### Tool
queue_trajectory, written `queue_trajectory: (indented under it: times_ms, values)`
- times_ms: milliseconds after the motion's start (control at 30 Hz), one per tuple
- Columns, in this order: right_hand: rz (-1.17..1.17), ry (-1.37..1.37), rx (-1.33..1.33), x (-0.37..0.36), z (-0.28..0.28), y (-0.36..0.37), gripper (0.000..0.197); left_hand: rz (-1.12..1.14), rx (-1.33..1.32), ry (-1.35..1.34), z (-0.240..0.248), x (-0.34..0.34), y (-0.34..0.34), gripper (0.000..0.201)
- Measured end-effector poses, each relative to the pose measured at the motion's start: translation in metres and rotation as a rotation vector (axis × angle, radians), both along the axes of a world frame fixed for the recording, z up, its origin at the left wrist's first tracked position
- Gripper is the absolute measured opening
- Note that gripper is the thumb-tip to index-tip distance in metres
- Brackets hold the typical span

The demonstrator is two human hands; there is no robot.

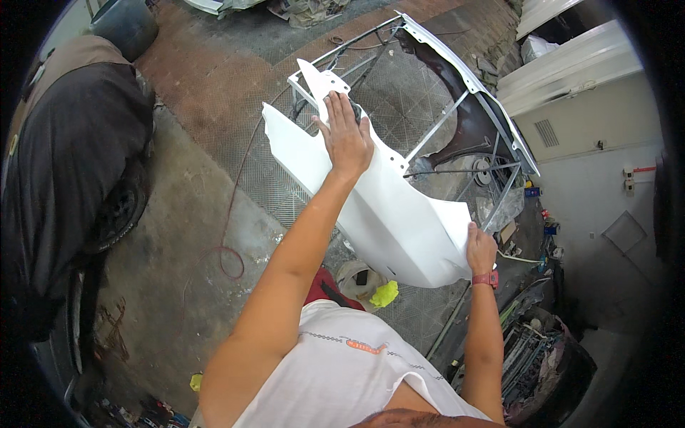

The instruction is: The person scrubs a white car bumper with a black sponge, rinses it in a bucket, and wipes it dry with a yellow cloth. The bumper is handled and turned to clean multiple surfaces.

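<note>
A white car fender (385, 207) lies across a metal stand (435, 132) in front of me. My left hand (346, 139) presses on its far narrow part, the fingers stretched close together over a dark grey pad (356, 110). Most of that pad is hidden under the fingers, so its exact kind cannot be made out. At the fender's near right end, my right hand (481, 251) is closed round the edge, a red band on its wrist. A second panel with a white edge and dark inner side (464, 71) rests on the stand's far side.
A whitish bucket (348, 275) and a bright yellow cloth (385, 294) are close to my legs. A dark-covered vehicle (71, 164) stands at left. A thin hose (239, 167) trails over the floor. Car parts (531, 357) lie at lower right, beside a wall (592, 207).
</note>
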State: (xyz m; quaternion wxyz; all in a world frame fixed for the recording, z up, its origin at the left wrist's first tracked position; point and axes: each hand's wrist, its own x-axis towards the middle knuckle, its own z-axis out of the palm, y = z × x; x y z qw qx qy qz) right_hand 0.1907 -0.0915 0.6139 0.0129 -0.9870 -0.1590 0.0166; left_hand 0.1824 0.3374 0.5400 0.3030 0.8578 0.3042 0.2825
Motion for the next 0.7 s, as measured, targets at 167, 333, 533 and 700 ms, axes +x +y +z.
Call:
queue_trajectory:
  times_ms: [167, 333, 533, 700]
  values:
    - [0.048, 0.020, 0.042, 0.001, 0.001, 0.000, 0.064, 0.108, 0.169, 0.043, -0.021, 0.048, 0.101, 0.074]
    - [0.043, -0.013, 0.029, -0.001, -0.001, -0.002, 0.064, 0.144, 0.263, 0.070, -0.038, 0.058, 0.130, 0.071]
    - [-0.009, 0.037, -0.012, 0.002, -0.001, -0.001, 0.068, -0.470, 0.168, 0.150, -0.052, -0.091, -0.125, 0.068]
    - [0.056, 0.028, 0.026, 0.000, 0.004, -0.001, 0.071, -0.367, 0.125, 0.078, -0.077, -0.117, -0.115, 0.072]
